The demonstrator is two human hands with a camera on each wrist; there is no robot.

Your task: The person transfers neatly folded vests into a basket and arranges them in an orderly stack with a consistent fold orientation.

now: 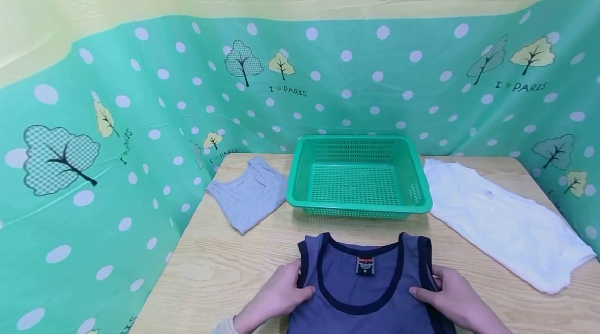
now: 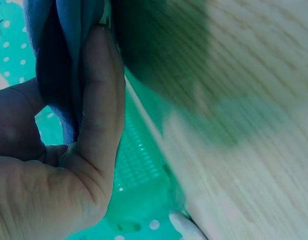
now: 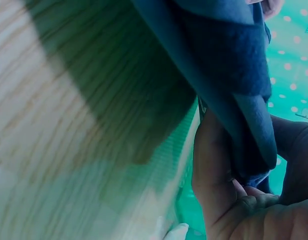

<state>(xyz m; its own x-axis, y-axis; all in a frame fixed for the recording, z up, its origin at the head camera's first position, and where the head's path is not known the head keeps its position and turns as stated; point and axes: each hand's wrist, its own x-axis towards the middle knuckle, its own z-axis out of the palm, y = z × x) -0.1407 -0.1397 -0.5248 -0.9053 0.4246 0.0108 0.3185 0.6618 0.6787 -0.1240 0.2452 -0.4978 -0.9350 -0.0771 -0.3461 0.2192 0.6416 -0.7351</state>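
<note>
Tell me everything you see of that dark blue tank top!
The tank top looks like soft, dark blue cloth, with black edging round its scooped neck and armholes. A small label shows inside the neck. Its neck end faces the green basket. The left hand and right hand grip its sides by the armholes. The head view cuts off its lower part.

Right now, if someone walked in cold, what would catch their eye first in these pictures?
Probably the bright green basket at the back middle of the table, in front of the dotted curtain. Next, the dark tank top at the near edge, gripped at its shoulders by the left hand and right hand. Then the white shirt right of the basket, with a gray garment on its left.
</note>
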